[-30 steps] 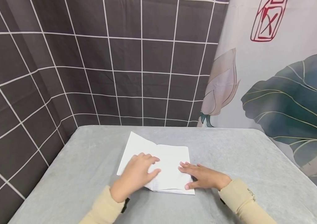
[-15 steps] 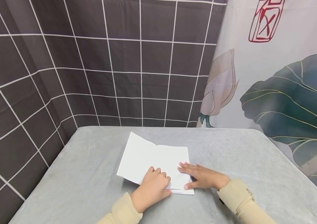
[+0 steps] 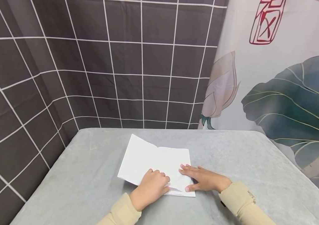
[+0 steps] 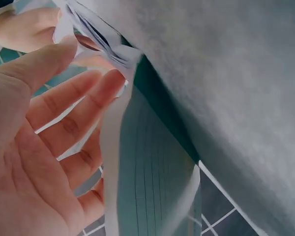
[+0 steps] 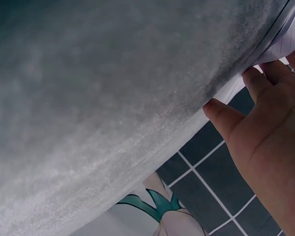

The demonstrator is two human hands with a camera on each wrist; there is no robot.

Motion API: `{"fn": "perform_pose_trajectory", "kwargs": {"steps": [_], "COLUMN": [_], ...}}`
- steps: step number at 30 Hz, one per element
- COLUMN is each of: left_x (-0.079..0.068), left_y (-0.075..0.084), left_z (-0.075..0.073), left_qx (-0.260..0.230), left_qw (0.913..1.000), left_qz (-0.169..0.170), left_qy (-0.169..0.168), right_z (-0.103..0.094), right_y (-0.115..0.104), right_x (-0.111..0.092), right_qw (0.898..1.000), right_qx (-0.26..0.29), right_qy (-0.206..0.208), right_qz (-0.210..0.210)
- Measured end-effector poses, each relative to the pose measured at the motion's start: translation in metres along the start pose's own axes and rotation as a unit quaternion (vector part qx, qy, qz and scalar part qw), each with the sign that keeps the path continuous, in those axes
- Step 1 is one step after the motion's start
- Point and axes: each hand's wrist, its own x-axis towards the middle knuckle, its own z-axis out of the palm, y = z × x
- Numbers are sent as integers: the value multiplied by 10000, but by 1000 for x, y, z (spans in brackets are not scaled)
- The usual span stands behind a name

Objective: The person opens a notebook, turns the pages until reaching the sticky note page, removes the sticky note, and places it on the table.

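An open notebook (image 3: 142,159) with white pages lies on the table, its left side raised off the surface. My left hand (image 3: 152,186) is at the notebook's near edge, close to the middle fold. In the left wrist view the thumb and fingers of that hand (image 4: 54,128) pinch a bent page edge, beside a ruled sheet (image 4: 147,172). Fingers spread, my right hand (image 3: 203,178) rests on the right page near its outer edge. The right wrist view catches only part of this hand (image 5: 270,123) against the notebook's edge.
A grey cloth covers the table (image 3: 232,153). Behind it hangs a dark curtain (image 3: 125,84) with a white grid. On the right is a pale curtain (image 3: 241,68) printed with a lotus bud and a large leaf.
My left hand has moved from over the left page to the near edge by the fold. A page there now lifts slightly. The right hand has stayed in place.
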Motion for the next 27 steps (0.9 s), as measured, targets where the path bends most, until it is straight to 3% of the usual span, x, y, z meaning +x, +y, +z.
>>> {"fn": "perform_pose_trajectory", "kwargs": {"steps": [4, 9, 15, 20, 27], "left_x": [0, 2, 2, 1, -1], "left_y": [5, 13, 16, 9, -3], "left_z": [1, 3, 6, 6, 1], "left_qx": [326, 720, 848, 546, -496], "left_qw": [9993, 9972, 9961, 9966, 9917], "left_qz": [33, -46, -78, -208, -569], "left_qy": [198, 216, 239, 586, 1036], "right_z": [1, 1, 2, 5, 4], "right_y": [0, -1, -2, 0, 3], "right_x": [0, -2, -4, -4, -4], "right_qw": [10000, 10000, 10000, 9996, 9980], "right_qx": [-3, 30, -19, -97, -4], "right_qy": [22, 10, 6, 254, 507], "right_qz": [-1, -8, 13, 71, 373]}}
